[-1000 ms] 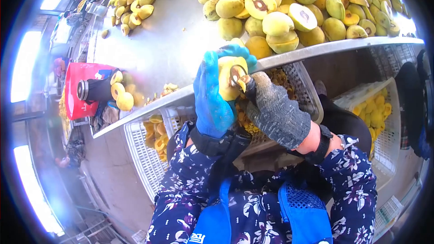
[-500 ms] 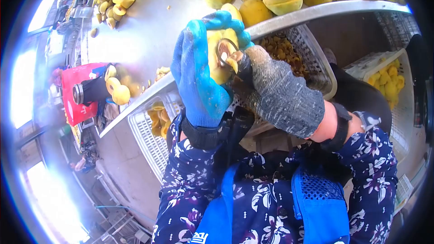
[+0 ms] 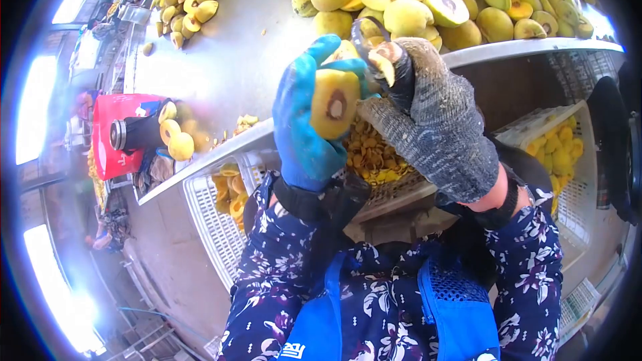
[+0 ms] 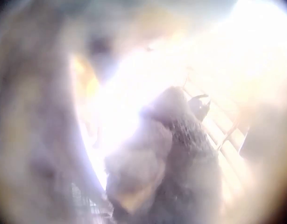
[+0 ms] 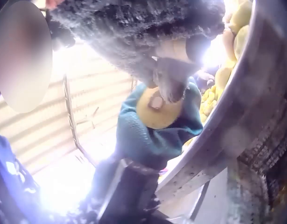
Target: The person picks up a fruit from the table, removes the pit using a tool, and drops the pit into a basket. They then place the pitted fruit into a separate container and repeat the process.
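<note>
Up close to the head camera, the left hand (image 3: 304,140) in a blue glove holds a fruit half (image 3: 334,103). Its fingers curl round the back and sides of the half. The cut side is yellow with a dark hole in the middle, and it faces the camera. The half is up in the air, in front of the counter (image 3: 227,73) edge.

The right hand (image 3: 435,127) in a grey glove is just beside it, a bit higher. Its fingers are curled tight round a small loop tool (image 3: 366,32). A yellow bit (image 3: 384,67) sits by the thumb.

A big pile of fruit (image 3: 428,7) lies on the counter behind the hands. Under the hands is a basket (image 3: 374,154) full of small brown and yellow bits. A white basket (image 3: 214,227) stands to the left and another basket (image 3: 568,214) to the right, with yellow pieces in it. A black bottle (image 3: 137,134) lies on a red thing (image 3: 110,154) far left.

The left wrist view is too blurry to tell anything.
</note>
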`<state>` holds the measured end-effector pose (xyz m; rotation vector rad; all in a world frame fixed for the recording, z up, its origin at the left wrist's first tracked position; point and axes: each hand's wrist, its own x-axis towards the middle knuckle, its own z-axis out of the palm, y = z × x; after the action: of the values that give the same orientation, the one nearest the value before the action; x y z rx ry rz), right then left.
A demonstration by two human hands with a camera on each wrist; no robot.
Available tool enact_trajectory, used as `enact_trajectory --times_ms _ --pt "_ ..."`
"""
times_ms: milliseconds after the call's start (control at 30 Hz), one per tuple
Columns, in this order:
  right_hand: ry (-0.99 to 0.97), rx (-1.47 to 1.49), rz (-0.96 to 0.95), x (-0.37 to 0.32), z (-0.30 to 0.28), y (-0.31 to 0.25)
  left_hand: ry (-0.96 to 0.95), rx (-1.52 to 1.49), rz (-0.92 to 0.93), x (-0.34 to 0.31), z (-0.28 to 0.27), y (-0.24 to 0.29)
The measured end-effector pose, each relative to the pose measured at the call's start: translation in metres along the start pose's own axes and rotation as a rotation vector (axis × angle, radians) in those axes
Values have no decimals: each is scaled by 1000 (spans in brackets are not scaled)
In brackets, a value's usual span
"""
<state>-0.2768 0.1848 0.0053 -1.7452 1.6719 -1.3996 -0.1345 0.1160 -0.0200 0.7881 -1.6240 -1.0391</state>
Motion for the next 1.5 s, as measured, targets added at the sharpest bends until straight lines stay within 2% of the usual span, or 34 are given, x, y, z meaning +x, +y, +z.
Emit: enact_trajectory --times_ms 33,67,133,200,267,300,367,400,433,533,567,667,700,733,767,800,867,900,933,1000,1067,1133,1200,1233,1400,1500 --pt "46 29 -17 2 2 0 -102 608 356 0 0 -5" --pt "89 59 -34 4 4 0 -96 600 359 -1 1 -8" --pt "110 80 -83 6 9 8 -97 486 187 -7 2 -6" --pt "57 -49 -201 7 12 14 -102 378 12 -16 1 -2" --pt "62 24 -179 6 13 12 -109 270 -162 -21 1 -1" --pt "18 41 -168 4 12 12 -110 270 -164 -19 5 4" --pt "-31 61 -149 2 13 11 14 -317 -339 -15 13 14" --pt "-26 14 -173 4 12 10 32 -455 -392 -13 14 13" --pt "-21 -34 -196 5 10 9 18 -466 -396 -13 14 13" --pt "-84 59 -141 1 6 6 -39 -357 -333 -15 11 10" --pt "-80 65 -188 -3 7 6 -60 -284 -285 -16 9 8" --pt "6 51 -198 -8 18 9 -138 1 -60 -15 5 -2" --pt "21 -59 -233 -10 18 6 -156 87 26 -14 4 -5" --pt "23 -57 -244 -13 18 6 -143 106 52 -12 3 -6" --pt "10 -82 -232 -15 20 9 -71 26 -14 -7 4 -5" --pt "-3 -107 -222 -15 21 9 -63 32 0 -3 2 -2" --pt "-3 -41 -194 -12 19 3 40 -808 -476 2 -3 3" --pt "-65 -11 -119 -12 18 5 70 -875 -572 5 -7 4" --pt "-126 16 -37 -15 16 7 103 -846 -573 4 -5 7" --pt "-128 -46 -68 -21 21 12 32 -825 -530 0 -4 9" --pt "-266 52 165 -23 27 13 47 -731 -470 -5 2 8" --pt "-272 32 125 -21 26 11 58 -635 -407 -5 5 9" --pt "-327 45 260 -19 27 7 127 -746 -520 -4 7 10" --pt "-323 46 261 -19 30 8 123 -745 -521 -5 7 9" --pt "-351 64 290 -25 37 10 105 -580 -348 -7 7 6" --pt "-403 110 341 -25 36 7 86 -551 -332 -9 6 7"
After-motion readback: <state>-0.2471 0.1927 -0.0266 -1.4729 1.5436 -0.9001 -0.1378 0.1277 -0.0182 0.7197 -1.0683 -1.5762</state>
